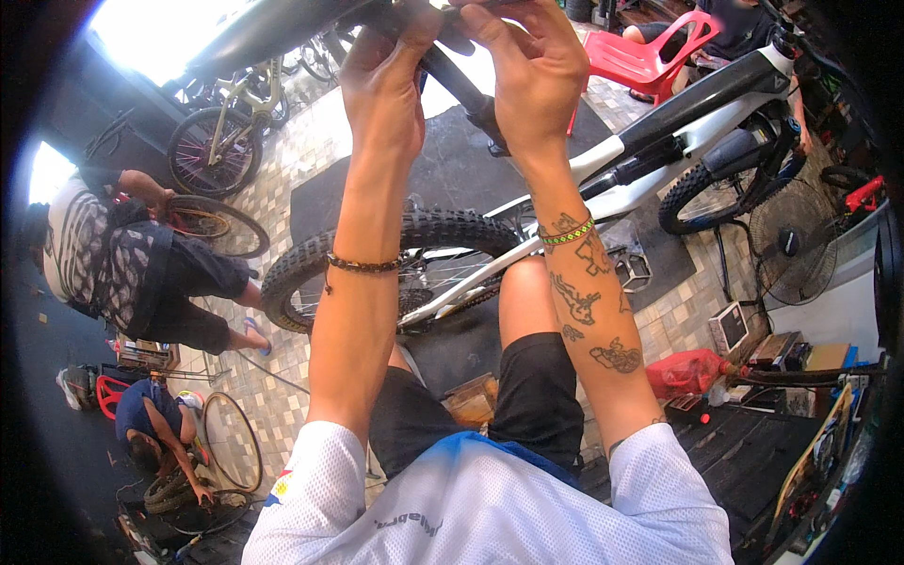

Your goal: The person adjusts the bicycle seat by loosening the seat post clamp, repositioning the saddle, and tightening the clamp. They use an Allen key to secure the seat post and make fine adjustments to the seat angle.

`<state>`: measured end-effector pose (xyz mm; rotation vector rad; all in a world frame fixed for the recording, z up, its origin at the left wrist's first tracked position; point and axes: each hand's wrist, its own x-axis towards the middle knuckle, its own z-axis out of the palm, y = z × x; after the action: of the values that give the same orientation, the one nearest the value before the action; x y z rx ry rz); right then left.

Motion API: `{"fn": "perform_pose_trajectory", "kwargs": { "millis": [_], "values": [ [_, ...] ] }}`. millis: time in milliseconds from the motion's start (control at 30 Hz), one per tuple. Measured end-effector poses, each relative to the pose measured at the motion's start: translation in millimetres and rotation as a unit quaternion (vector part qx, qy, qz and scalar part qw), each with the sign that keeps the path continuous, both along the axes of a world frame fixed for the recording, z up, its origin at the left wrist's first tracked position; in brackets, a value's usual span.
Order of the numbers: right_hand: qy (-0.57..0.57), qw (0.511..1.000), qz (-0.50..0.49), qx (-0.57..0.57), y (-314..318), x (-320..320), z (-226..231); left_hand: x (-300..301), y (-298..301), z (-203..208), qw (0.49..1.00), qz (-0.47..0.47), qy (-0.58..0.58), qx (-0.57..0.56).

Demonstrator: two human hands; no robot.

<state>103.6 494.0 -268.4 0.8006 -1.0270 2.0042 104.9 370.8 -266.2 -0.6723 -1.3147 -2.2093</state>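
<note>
Both my arms reach up to the top of the view. My left hand (pixel 384 80) and my right hand (pixel 529 68) close around a black bar-like bike part (pixel 459 87) that slants down between them; its upper end is cut off by the frame edge. Below it stands a white-and-black mountain bike (pixel 650 127) with a knobby tyre (pixel 377 250) near my knee. A beaded bracelet sits on each wrist.
The bike stands on a black mat (pixel 471 174) over a tiled floor. A red plastic chair (pixel 650 58) is behind it, a floor fan (pixel 791 247) and boxes at right. A crouching person (pixel 122 268) and another person (pixel 155 428) handle wheels at left.
</note>
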Motion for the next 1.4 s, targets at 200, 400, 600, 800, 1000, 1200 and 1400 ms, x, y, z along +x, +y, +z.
{"fn": "perform_pose_trajectory", "kwargs": {
  "millis": [200, 400, 600, 800, 1000, 1200, 1400],
  "values": [
    [-0.02, 0.999, 0.031, -0.024, 1, 2, 8, -1, -2, -4, 0.999, 0.018, 0.004, -0.043],
    [-0.072, 0.969, -0.22, 0.087, -13, 30, 25, 0, -2, -4, 0.999, 0.01, 0.016, -0.034],
    [-0.092, 0.908, -0.395, 0.104, -37, -12, 35, 19, -4, 8, 0.996, 0.027, 0.037, -0.072],
    [0.0, 0.738, -0.428, 0.522, -3, -94, 25, 19, -12, 10, 0.99, 0.088, 0.021, -0.106],
    [-0.084, 0.762, -0.007, 0.643, 16, -114, 51, 12, -24, 5, 0.975, 0.147, 0.013, -0.168],
    [-0.092, 0.763, -0.085, 0.634, 23, -53, 77, 27, -32, 25, 0.975, 0.102, -0.011, -0.199],
    [-0.256, 0.934, 0.034, 0.248, -6, -45, 55, 27, -41, 34, 0.998, 0.01, -0.044, -0.052]
  ]
}}
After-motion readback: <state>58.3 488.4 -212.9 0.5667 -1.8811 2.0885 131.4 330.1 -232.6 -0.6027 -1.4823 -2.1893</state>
